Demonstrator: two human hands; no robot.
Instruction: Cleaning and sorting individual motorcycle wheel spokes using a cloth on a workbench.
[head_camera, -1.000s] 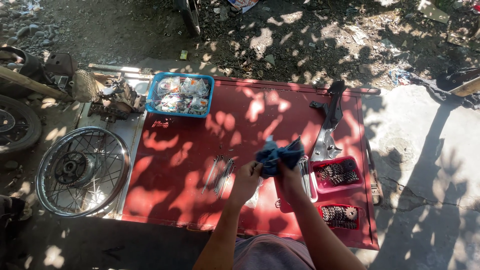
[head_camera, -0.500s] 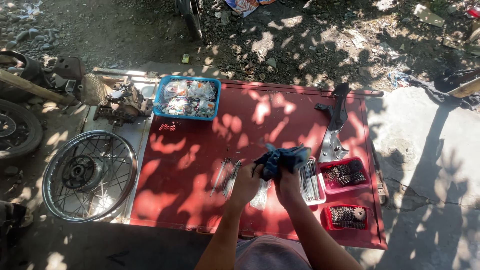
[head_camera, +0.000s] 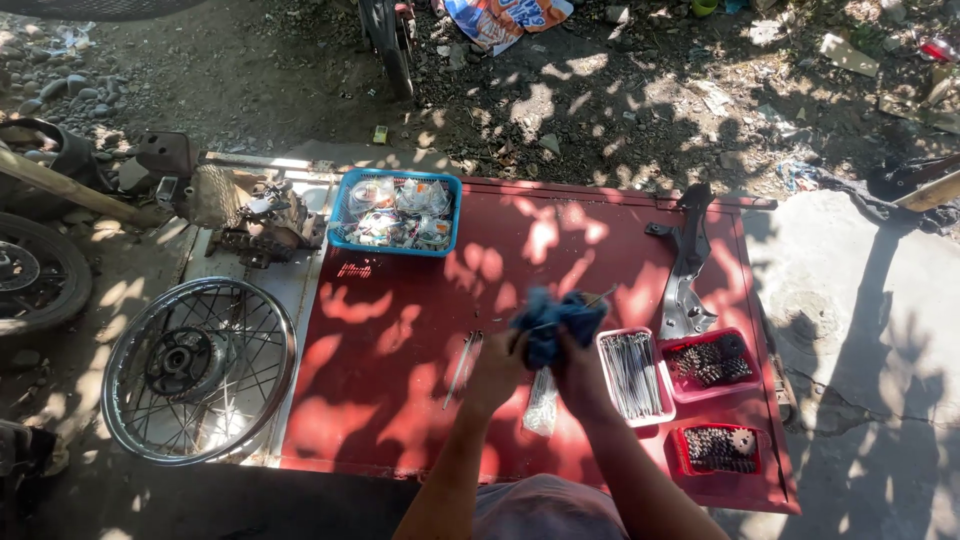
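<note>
- Blue rag (head_camera: 556, 318): soft, crumpled cloth, matt, bunched in both hands.
- Worktop (head_camera: 400, 400): flat red sheet, painted, dull and slightly scuffed.
- Spoked wheel (head_camera: 198, 368): bright metal rim and thin wire spokes, shiny.
- Blue basket (head_camera: 340, 215): moulded plastic lattice holding glossy clear packets.
- Spokes (head_camera: 632, 374): thin grey metal rods in a pale plastic tray.
- Red trays (head_camera: 676, 385): smooth plastic, holding dark metal sprockets.
- Ground (head_camera: 870, 300): rough, dusty concrete and gravel.

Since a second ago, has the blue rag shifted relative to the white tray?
No clear shift. The blue rag sits just left of the white tray, held by both hands, as before; only the camera view changed.
</note>
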